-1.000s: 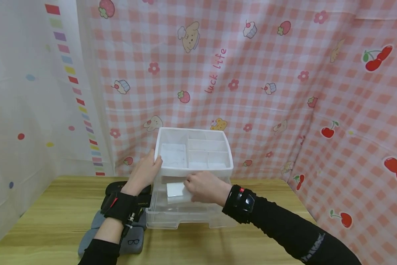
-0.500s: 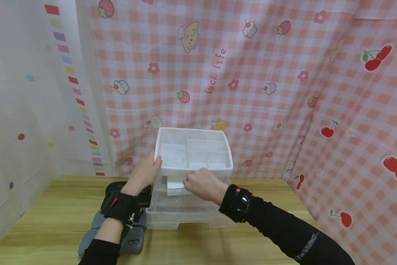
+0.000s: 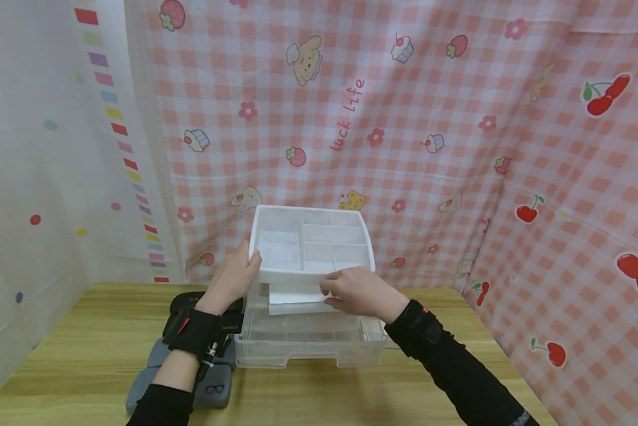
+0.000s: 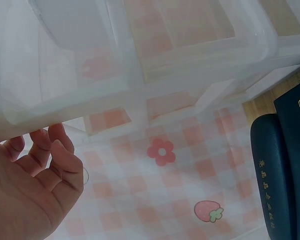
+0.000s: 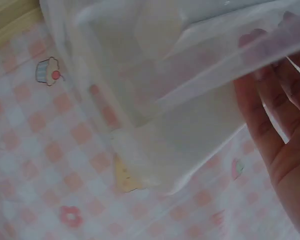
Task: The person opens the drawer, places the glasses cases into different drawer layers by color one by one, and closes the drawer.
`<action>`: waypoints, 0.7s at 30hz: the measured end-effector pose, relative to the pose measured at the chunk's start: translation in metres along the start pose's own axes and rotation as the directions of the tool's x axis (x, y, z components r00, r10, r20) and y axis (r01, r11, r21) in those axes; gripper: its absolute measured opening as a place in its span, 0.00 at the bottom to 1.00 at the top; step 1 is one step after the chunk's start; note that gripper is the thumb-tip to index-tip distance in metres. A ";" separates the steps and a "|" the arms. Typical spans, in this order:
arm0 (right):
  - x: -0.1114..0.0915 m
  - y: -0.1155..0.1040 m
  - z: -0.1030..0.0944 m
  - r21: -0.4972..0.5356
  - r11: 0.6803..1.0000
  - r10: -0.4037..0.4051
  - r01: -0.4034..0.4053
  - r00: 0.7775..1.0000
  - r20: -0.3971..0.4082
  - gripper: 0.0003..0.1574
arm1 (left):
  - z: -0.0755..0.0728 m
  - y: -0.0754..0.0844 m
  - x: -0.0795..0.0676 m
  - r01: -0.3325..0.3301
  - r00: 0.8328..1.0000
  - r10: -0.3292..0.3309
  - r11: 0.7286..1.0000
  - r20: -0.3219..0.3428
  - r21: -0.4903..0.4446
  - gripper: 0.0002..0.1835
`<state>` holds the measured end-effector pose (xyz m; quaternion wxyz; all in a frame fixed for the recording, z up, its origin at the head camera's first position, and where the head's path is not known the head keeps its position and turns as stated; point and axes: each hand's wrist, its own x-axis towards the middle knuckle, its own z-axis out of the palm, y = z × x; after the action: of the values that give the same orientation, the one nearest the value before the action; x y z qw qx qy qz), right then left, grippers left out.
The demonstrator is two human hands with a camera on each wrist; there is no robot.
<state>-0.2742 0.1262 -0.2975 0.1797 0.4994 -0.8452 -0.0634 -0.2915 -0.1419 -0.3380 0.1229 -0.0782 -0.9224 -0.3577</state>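
Note:
A white drawer organizer (image 3: 311, 274) stands mid-table, with a divided tray on top and translucent drawers below. My left hand (image 3: 232, 273) holds its left side, thumb at the tray rim; the left wrist view shows curled fingers with their tips at the wall. The lower translucent drawer (image 3: 311, 354) juts out toward me. Above it, a flat white piece (image 3: 295, 294) shows at the upper drawer, partly hidden under the tray. My right hand (image 3: 363, 291) is at the right of this upper front, just below the tray rim. In the right wrist view its fingers are extended against the translucent plastic.
Grey cases (image 3: 204, 387), one with a glasses print, lie left of the organizer beneath my left forearm. Dark cases (image 4: 285, 165) with gold lettering lie beside them. A checked pink cloth (image 3: 404, 177) hangs behind the wooden table (image 3: 425, 384).
The flat white piece has moved back, further under the tray. My right hand moved up with it, then right, and its fist has loosened into extended fingers. The left hand stays put.

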 end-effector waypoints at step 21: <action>-0.082 0.054 0.049 0.450 0.869 0.356 -0.205 0.890 -0.283 0.06 | 0.001 0.000 0.000 0.000 1.000 0.000 1.000 0.003 -0.004 0.21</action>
<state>-0.3012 0.2199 -0.3473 0.2292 0.3983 -0.8570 0.2332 -0.2918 -0.1411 -0.3381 0.1211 -0.0789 -0.9220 -0.3593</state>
